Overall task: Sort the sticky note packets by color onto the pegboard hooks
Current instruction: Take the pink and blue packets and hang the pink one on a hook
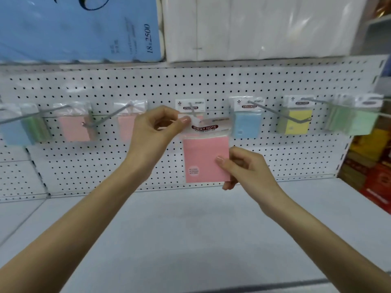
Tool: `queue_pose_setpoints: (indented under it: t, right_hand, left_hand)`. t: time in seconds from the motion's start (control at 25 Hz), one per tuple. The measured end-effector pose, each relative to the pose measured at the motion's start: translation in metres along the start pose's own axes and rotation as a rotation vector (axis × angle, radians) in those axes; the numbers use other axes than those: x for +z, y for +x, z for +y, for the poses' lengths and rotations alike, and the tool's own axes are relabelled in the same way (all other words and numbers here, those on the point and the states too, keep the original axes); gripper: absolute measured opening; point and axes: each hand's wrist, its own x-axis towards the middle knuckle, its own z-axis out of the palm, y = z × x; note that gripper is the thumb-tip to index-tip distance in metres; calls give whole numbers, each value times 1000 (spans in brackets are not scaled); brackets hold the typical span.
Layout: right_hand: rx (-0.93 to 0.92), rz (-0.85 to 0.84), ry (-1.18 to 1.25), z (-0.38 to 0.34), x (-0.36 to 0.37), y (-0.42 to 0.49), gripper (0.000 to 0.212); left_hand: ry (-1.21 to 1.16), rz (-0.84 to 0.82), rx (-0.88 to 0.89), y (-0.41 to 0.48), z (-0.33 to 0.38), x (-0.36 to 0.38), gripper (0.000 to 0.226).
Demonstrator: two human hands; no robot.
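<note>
Pink packet (pixel 203 157) is up dead centre before the pegboard (pixel 211 85), its header right at the tip of the middle hook (pixel 192 111). Left hand (pixel 152 127) pinches the thin plastic header at the packet's eleven o'clock, and right hand (pixel 245 168) pinches the pad's corner at four o'clock. Light thing, I'd say, stiff in the pad, floppy and slick up top, so grip near the hang hole. Blue packet (pixel 246 123) hangs at two o'clock, yellow packet (pixel 296 122) beyond.

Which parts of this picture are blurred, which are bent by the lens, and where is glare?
Head view: the left packets are smeared by blur; the pink packet is sharp, its label readable; the pegboard bows from the wide lens; glare streaks the white packs above.
</note>
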Motion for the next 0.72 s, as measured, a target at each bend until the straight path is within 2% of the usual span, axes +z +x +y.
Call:
queue_pose_setpoints:
  t: [0.16, 0.56, 0.72]
  right_hand:
    - [-16, 21, -25, 0, -1, 0, 19]
    - [-11, 45, -69, -1, 3, 5, 33]
    - [-16, 68, -48, -2, 6, 4, 25]
  left_hand:
    - [-7, -63, 53, 7, 2, 0, 5]
    - [-43, -63, 75, 17, -7, 2, 8]
    - [-63, -76, 107, 21, -7, 0, 8]
